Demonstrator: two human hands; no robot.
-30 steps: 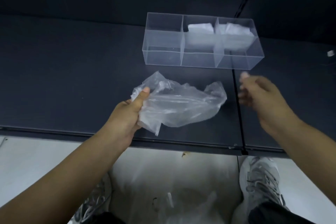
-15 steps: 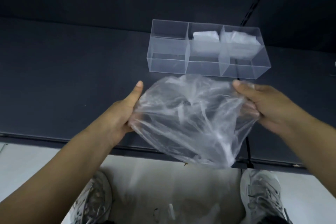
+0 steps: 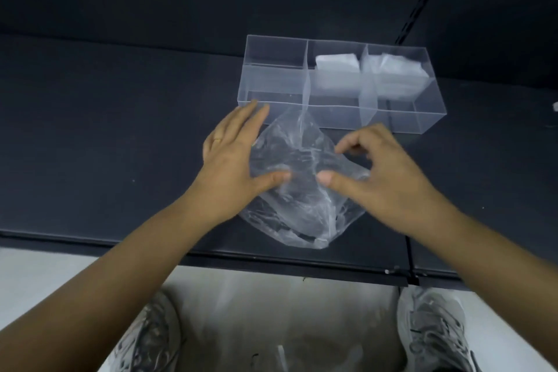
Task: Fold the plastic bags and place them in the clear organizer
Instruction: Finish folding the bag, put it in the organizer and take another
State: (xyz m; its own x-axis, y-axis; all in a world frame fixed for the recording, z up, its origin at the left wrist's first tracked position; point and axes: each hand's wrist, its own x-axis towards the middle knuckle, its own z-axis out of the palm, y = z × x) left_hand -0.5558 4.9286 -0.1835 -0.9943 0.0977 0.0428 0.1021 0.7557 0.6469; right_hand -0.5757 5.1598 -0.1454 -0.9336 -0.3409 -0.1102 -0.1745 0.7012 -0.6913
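A crumpled clear plastic bag (image 3: 297, 190) lies on the dark table (image 3: 105, 136), just in front of the clear organizer (image 3: 271, 83). My left hand (image 3: 232, 160) lies flat on the bag's left side, fingers straight and thumb pressing the plastic. My right hand (image 3: 380, 172) is on the bag's right side, fingers curled at its upper right edge and thumb on the plastic. The organizer has three compartments. Its left one is empty, the middle one holds a folded bag (image 3: 336, 62) and the right one another folded bag (image 3: 392, 69).
The table's front edge (image 3: 181, 252) runs just below the bag, with pale floor and my two grey shoes (image 3: 431, 329) beneath. A seam (image 3: 408, 254) crosses the table at the right. A small white object (image 3: 555, 106) sits at the far right edge.
The bag, held up and spread between both hands, has come down onto the table. My left hand went from gripping its edge to lying flat on it.
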